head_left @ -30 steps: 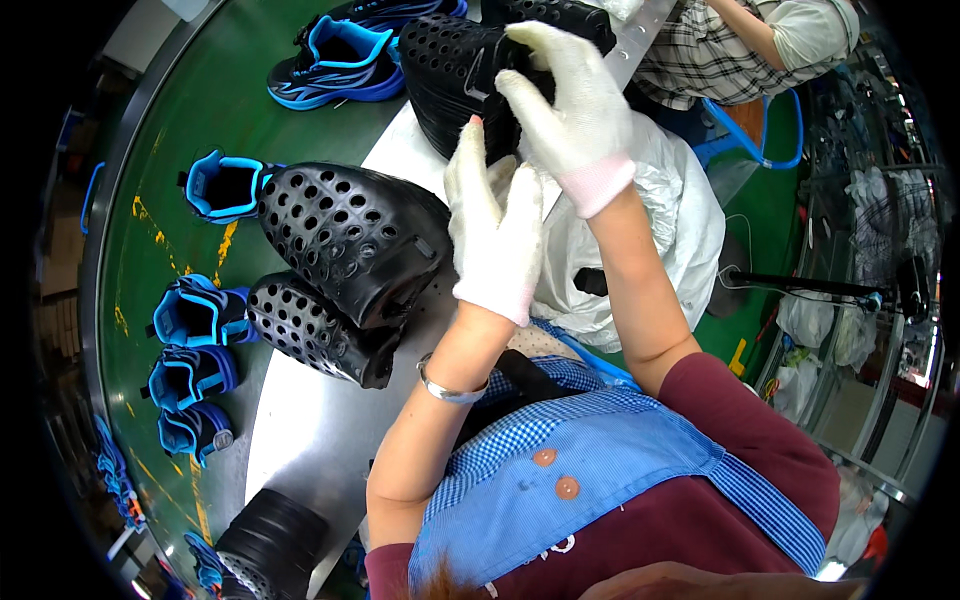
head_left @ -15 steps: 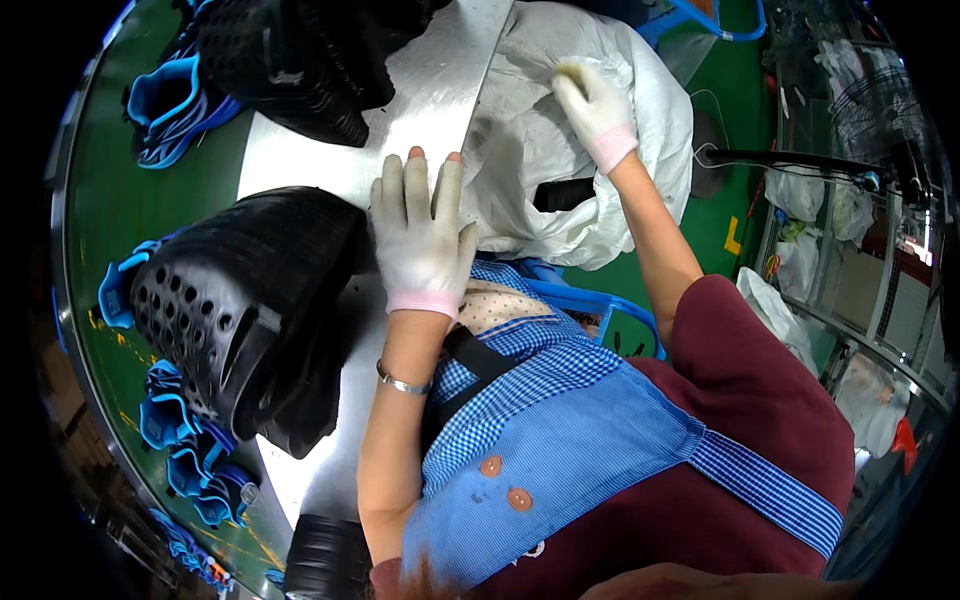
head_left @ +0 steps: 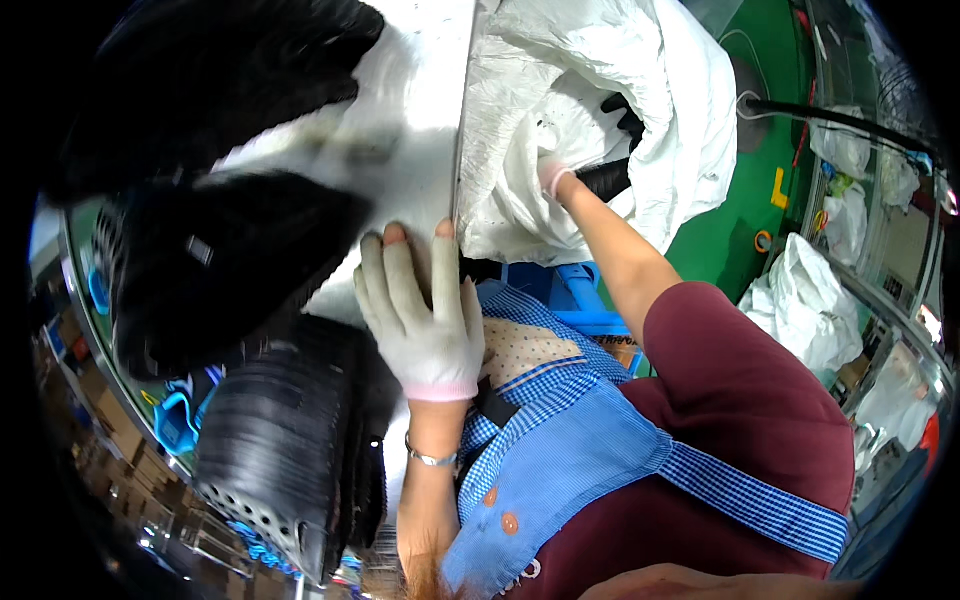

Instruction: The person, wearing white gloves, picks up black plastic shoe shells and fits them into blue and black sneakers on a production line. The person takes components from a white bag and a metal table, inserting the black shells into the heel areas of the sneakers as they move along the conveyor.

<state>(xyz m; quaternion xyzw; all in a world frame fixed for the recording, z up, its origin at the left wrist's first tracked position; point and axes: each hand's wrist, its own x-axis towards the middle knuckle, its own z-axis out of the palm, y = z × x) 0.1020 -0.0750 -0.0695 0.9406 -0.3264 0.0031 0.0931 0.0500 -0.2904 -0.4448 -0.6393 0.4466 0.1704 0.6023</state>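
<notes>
- The left hand (head_left: 420, 320), in a pale glove with bare fingertips, lies palm down near the right edge of the metal table (head_left: 425, 60). Its fingers are extended and grip nothing visible; it probably steadies the leaning body.
- The right hand (head_left: 553, 178) is sunk in a white sack (head_left: 690, 110), with little but its pink cuff showing. Whether its fingers are curled or holding something cannot be told.
- The sack stands just beyond the table's right edge, its mouth spread wide, which seems to leave room for an arm.
- Inside the sack, just right of that cuff, lies a black ribbed piece (head_left: 607, 182); another dark piece (head_left: 628, 118) sits farther in.
- Along the table's left side are three dark bundles: an upper bundle (head_left: 220, 90), a middle bundle (head_left: 230, 270) and a lower bundle (head_left: 275, 430), ribbed and perforated. They look nested, perhaps to save space, and leave bare metal beside the right edge.
- Past the table's left edge sits a blue-lined shoe (head_left: 175, 425).
</notes>
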